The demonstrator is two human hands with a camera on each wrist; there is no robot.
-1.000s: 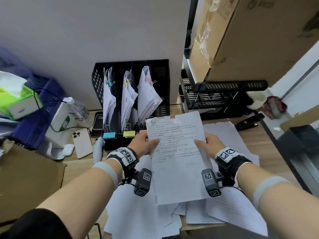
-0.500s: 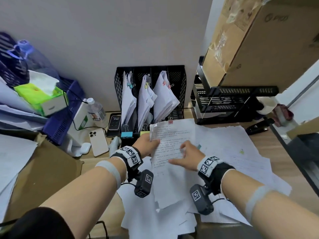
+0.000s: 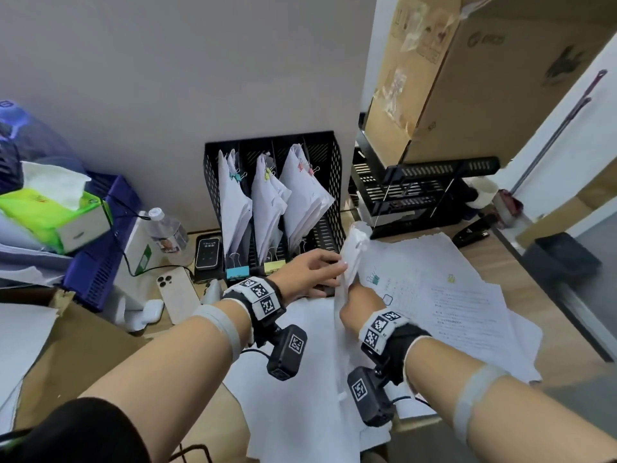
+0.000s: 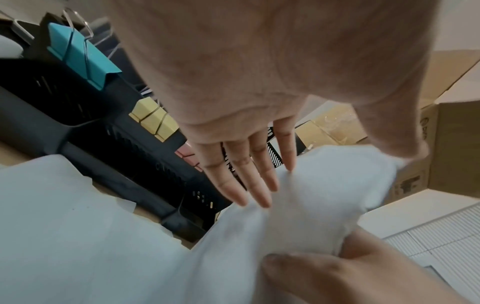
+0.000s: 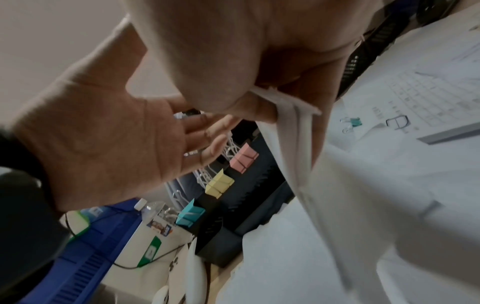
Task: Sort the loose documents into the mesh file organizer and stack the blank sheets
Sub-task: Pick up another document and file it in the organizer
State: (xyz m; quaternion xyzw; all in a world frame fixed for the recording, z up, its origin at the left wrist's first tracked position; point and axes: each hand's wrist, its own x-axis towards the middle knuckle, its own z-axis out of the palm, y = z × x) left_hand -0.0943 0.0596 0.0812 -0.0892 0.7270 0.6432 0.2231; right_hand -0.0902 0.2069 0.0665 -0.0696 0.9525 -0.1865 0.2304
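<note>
Print on sheets at surface's right edge too small to read. Right hand fingers hidden behind held paper. Left wrist view blurred; cardboard box cut off at top.

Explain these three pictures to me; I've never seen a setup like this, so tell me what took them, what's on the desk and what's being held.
No machine here: a person wears three cameras. The wide picture comes from the head, the close ones from each wrist, looking along the fingers. The right hand grips a bundle of papers stood on edge. The left hand touches it with straight fingers. Behind stands a black mesh organizer, its three slots holding clipped papers. Loose printed sheets cover the wooden desk. To the left lie a phone, a water bottle and a tissue box.
</note>
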